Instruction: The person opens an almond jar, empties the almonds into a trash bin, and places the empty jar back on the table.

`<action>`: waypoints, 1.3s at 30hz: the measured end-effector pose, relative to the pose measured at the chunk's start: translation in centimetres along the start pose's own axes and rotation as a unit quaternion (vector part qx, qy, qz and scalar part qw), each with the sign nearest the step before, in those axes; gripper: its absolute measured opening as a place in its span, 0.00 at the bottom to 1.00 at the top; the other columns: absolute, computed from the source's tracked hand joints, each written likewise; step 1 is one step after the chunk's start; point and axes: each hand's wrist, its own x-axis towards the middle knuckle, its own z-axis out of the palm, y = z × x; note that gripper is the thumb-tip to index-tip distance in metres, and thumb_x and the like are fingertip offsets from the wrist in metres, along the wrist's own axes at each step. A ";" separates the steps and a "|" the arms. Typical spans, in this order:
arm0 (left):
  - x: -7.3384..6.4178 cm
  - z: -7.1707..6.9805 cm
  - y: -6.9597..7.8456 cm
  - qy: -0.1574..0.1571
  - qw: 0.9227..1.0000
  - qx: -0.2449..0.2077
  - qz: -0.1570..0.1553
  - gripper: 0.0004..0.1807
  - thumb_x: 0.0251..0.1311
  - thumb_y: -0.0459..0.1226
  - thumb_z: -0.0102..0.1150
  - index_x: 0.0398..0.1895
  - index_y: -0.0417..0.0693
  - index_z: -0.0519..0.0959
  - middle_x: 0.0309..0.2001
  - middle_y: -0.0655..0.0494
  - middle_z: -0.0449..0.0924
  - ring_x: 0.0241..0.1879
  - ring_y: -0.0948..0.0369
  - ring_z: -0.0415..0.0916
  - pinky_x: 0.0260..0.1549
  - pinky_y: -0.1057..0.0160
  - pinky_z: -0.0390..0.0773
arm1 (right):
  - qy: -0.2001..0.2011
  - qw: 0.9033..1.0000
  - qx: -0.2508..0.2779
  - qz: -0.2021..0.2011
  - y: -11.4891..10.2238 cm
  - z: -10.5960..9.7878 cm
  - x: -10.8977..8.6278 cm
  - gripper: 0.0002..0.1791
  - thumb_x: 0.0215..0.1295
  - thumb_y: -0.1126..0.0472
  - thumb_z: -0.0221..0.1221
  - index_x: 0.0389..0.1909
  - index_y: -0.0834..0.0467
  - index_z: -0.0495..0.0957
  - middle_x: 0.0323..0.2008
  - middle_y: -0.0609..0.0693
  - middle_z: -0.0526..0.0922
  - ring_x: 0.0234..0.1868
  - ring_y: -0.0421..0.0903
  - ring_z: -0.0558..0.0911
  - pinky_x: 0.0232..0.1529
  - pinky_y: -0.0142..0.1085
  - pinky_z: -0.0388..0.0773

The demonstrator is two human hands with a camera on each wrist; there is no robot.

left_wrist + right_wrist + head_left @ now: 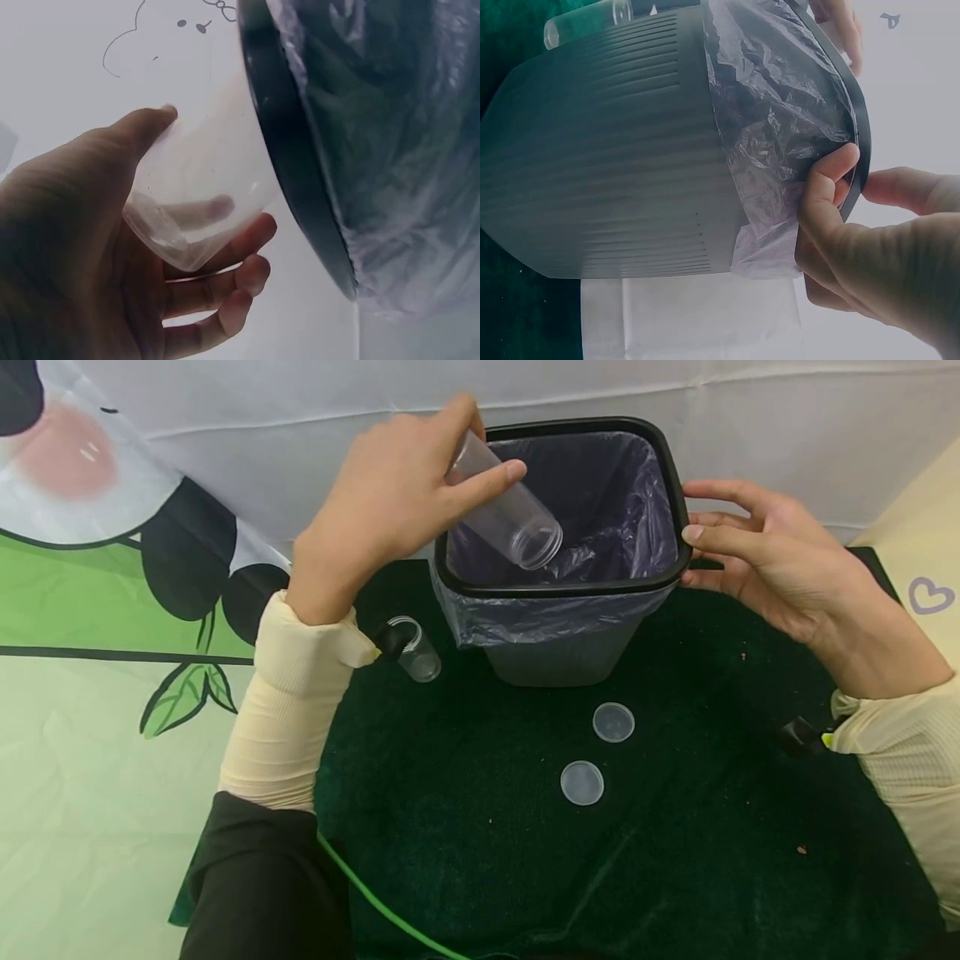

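Note:
My left hand [386,485] grips a clear plastic jar [498,518] by its base end. The jar is tilted, its uncapped mouth pointing down inside the opening of a grey trash bin [551,664]. In the left wrist view the thumb and fingers wrap around the jar's see-through wall [202,165], beside the bin's black rim [281,127]. At the bin's right side, my right hand [780,556] holds the rim, with thumb and fingertips [844,157] pinching its edge. A translucent bag [555,618] lines the bin and folds over outside.
A second clear jar [420,656], uncapped, lies on the dark green cloth [465,827] left of the bin. Two round clear lids [613,722] lie in front. A green cord [375,897] crosses the near edge. Behind the bin hangs a white sheet [315,402].

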 end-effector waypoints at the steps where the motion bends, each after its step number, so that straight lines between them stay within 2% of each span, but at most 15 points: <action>1: 0.0 0.0 -0.1 0.003 1.000 0.003 -0.008 0.39 0.65 0.69 0.39 0.67 0.52 0.64 0.43 0.48 0.79 0.38 0.52 0.73 0.40 0.54 0.74 | 0.000 1.000 0.001 0.000 0.0 0.0 0.0 0.32 0.70 0.73 0.52 0.72 0.55 0.57 0.55 0.57 0.71 0.42 0.48 0.81 0.37 0.39 0.83; 5: -0.4 0.3 -0.9 0.014 0.999 0.016 -0.030 0.40 0.65 0.69 0.37 0.68 0.51 0.65 0.37 0.49 0.74 0.34 0.53 0.70 0.32 0.57 0.69 | -0.001 1.000 0.007 -0.001 0.0 0.1 0.1 0.32 0.70 0.73 0.52 0.72 0.55 0.57 0.55 0.57 0.72 0.41 0.49 0.82 0.37 0.39 0.83; 10: -0.7 0.5 -1.7 0.006 0.997 0.039 -0.064 0.41 0.65 0.70 0.34 0.68 0.52 0.64 0.29 0.51 0.69 0.26 0.52 0.67 0.23 0.56 0.66 | -0.003 1.000 0.010 -0.001 -0.1 0.1 0.1 0.31 0.70 0.74 0.51 0.72 0.55 0.57 0.55 0.58 0.72 0.40 0.49 0.82 0.37 0.39 0.83; 13: -0.7 0.5 -1.7 0.007 0.997 0.047 -0.067 0.42 0.64 0.71 0.33 0.68 0.53 0.64 0.28 0.50 0.70 0.24 0.52 0.67 0.22 0.56 0.65 | -0.003 1.000 0.013 -0.001 -0.1 0.1 0.0 0.31 0.70 0.74 0.51 0.71 0.56 0.57 0.55 0.58 0.72 0.40 0.49 0.81 0.37 0.39 0.83; 19: -0.5 0.6 -1.5 0.030 0.997 0.053 -0.038 0.41 0.65 0.70 0.35 0.67 0.51 0.66 0.29 0.51 0.69 0.25 0.53 0.66 0.23 0.57 0.64 | -0.003 1.000 0.016 0.000 -0.1 0.1 0.0 0.31 0.70 0.74 0.51 0.71 0.56 0.58 0.55 0.58 0.71 0.40 0.49 0.81 0.37 0.40 0.83; 24: -0.7 0.7 -1.3 0.039 0.996 0.079 -0.024 0.40 0.65 0.69 0.36 0.65 0.50 0.68 0.32 0.50 0.73 0.27 0.53 0.68 0.24 0.58 0.64 | -0.001 1.000 0.004 0.001 -0.1 0.2 0.1 0.32 0.70 0.73 0.52 0.72 0.55 0.57 0.55 0.58 0.71 0.40 0.48 0.81 0.37 0.39 0.83; 27: -0.8 0.6 -1.1 0.043 0.995 0.084 -0.014 0.39 0.65 0.69 0.38 0.65 0.51 0.68 0.38 0.48 0.78 0.32 0.52 0.71 0.29 0.56 0.70 | -0.001 1.000 0.001 0.001 -0.2 0.2 0.1 0.32 0.70 0.73 0.52 0.72 0.55 0.57 0.55 0.57 0.71 0.41 0.48 0.81 0.38 0.38 0.83; 30: -0.9 0.5 -0.9 0.051 0.996 0.076 0.003 0.38 0.64 0.68 0.43 0.65 0.52 0.68 0.46 0.47 0.80 0.39 0.51 0.74 0.37 0.51 0.76 | -0.002 1.000 0.002 0.001 -0.2 0.1 0.1 0.32 0.70 0.73 0.52 0.72 0.55 0.57 0.55 0.57 0.71 0.41 0.48 0.81 0.38 0.38 0.83; 32: -1.0 0.4 -0.7 0.062 0.995 0.068 0.023 0.36 0.63 0.66 0.48 0.64 0.52 0.69 0.51 0.47 0.80 0.42 0.50 0.75 0.43 0.49 0.78 | -0.002 1.000 0.004 0.002 -0.2 0.1 0.1 0.31 0.70 0.73 0.52 0.72 0.55 0.57 0.55 0.57 0.71 0.40 0.48 0.81 0.38 0.38 0.83; 35: -1.2 0.4 -0.5 0.085 0.992 0.063 0.061 0.34 0.62 0.62 0.54 0.63 0.51 0.70 0.53 0.48 0.79 0.43 0.50 0.75 0.46 0.49 0.78 | -0.001 1.000 0.002 0.001 -0.2 0.2 0.1 0.31 0.70 0.73 0.52 0.71 0.55 0.58 0.55 0.57 0.71 0.41 0.49 0.81 0.38 0.39 0.83; 39: -1.3 0.5 -0.2 0.130 0.982 0.072 0.113 0.31 0.62 0.56 0.60 0.62 0.50 0.70 0.55 0.49 0.78 0.47 0.49 0.77 0.50 0.49 0.78 | -0.001 1.000 0.000 0.000 -0.1 0.2 0.1 0.31 0.70 0.73 0.52 0.72 0.55 0.58 0.55 0.57 0.71 0.40 0.48 0.82 0.38 0.39 0.83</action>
